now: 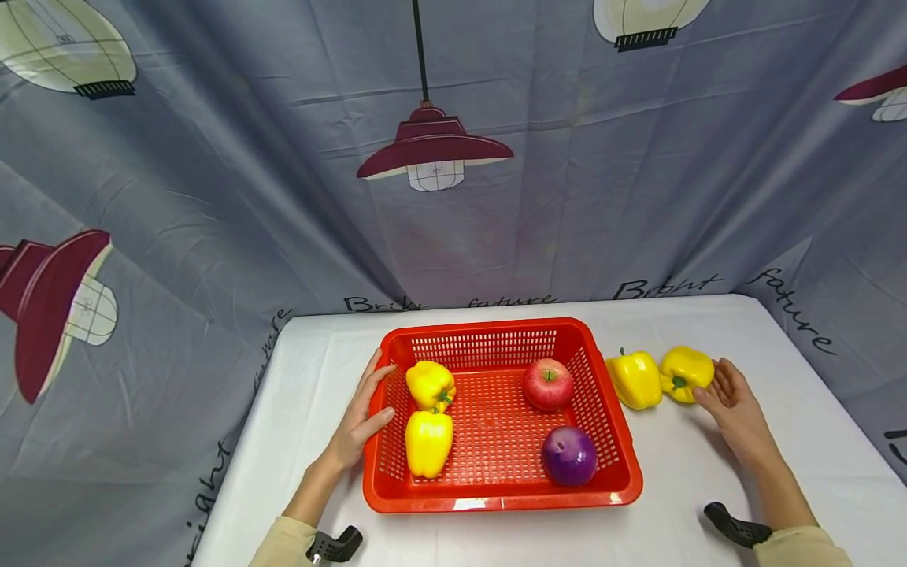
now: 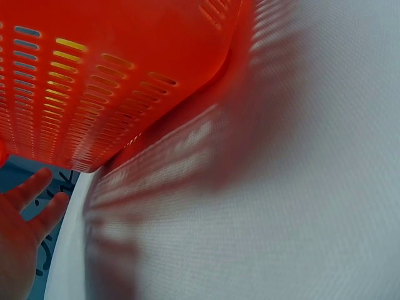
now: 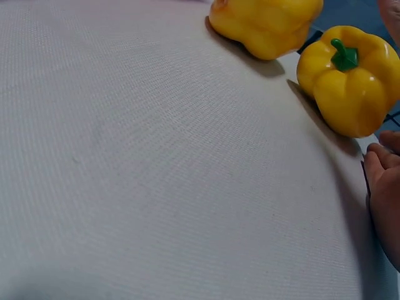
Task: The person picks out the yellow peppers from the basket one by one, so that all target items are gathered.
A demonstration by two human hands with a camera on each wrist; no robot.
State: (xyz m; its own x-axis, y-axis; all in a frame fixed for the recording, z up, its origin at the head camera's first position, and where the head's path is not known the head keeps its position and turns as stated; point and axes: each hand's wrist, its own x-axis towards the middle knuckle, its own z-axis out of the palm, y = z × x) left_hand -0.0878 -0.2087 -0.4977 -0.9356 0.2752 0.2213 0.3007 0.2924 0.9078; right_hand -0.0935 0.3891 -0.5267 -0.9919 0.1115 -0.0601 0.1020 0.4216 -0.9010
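Note:
A red perforated plastic basket (image 1: 489, 502) stands on the white table. Along its left rim lies my left hand (image 1: 359, 421), fingers extended and thumb over the edge; the left wrist view shows that hand (image 2: 28, 234) with its fingers spread beside the basket wall (image 2: 112, 94). To the right of the basket are two yellow bell peppers, one lying near the rim (image 1: 636, 379) and another (image 1: 686, 373) beside it. My right hand (image 1: 737, 409) is at the outer pepper's right side, thumb in front. In the right wrist view, that pepper (image 3: 350, 87) has a green stem and fingers (image 3: 384, 169) close by.
Inside the basket, two yellow bell peppers, one behind (image 1: 429, 383) and one in front (image 1: 428, 445), sit at the left. A red apple (image 1: 548, 385) and a round purple vegetable (image 1: 569, 456) are at the right. A grey curtain (image 1: 453, 236) hangs behind the table (image 1: 708, 315).

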